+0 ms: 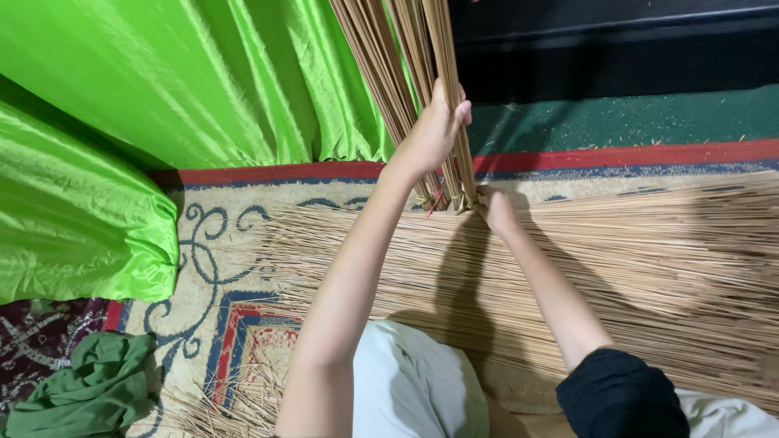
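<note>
Your left hand (434, 130) gripping upright bundle of thin tan sticks (406, 73), fingers wrapped around; your right hand (495, 209) pinching bundle's tied base, above loose sticks (649, 259) spread on patterned carpet (211, 243).

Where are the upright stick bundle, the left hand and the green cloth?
upright stick bundle (381, 57), head view, upper stalks
left hand (434, 130), head view, back of hand
green cloth (89, 385), head view, crumpled middle

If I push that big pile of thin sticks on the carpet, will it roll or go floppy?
The pile of sticks would probably scatter and slide rather than roll as one, since the strands lie loose and fanned. Each strand looks thin, likely bendy and light. The tied bundle in the left hand looks stiffer.
</note>
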